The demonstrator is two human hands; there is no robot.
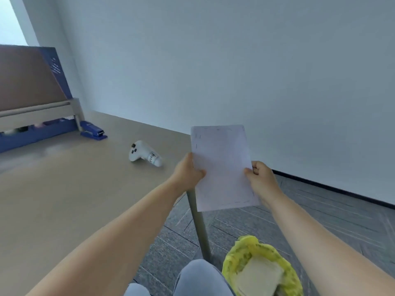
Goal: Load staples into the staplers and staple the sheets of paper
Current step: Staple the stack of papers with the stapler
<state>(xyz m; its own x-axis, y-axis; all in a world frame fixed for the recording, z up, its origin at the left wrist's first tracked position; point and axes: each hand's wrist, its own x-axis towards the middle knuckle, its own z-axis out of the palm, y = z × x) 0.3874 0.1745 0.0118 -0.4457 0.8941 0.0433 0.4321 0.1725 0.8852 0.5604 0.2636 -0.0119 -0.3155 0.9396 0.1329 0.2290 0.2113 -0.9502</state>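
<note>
A: Quick rundown, big to small?

B: Desk (64, 189) fills the left, w/ a blue tray (38, 133) at its far end. Floor (320, 210) is on the right, w/ a yellow-lined bin (245, 246) low down; sth pale lies in it, can't tell what. The sheets (222, 165) are up in the air past the desk's corner, over the floor, not on the desk.

A: Hands?

B: Both on the sheets. Left hand (188, 169) grips the left edge, thumb across the front. Right hand (261, 178) pinches the right edge, approx. level w/ it. Nothing else held.

A: Step, imo?

B: Looks like a check of the stapling. Short dark marks run along the top, left & bottom edges, prob. staples. Can't tell how many sheets are in the stack.

A: How to do it well?

B: Grip near mid-edge both sides so the stack lies flat & the corners don't flop. Square the edges before any more staples go in. If more are needed, bring it over the desk first; stapling wants sth firm underneath.

A: Stapler vs. the hands?

B: Well apart. A white controller (145, 154) lies on the desk between them. The blue stapler (94, 130) sits further left & back, just beside the tray. Loaded or not, can't tell. The left hand is nearer it, so I'd free that one & let the right hold the sheets.
</note>
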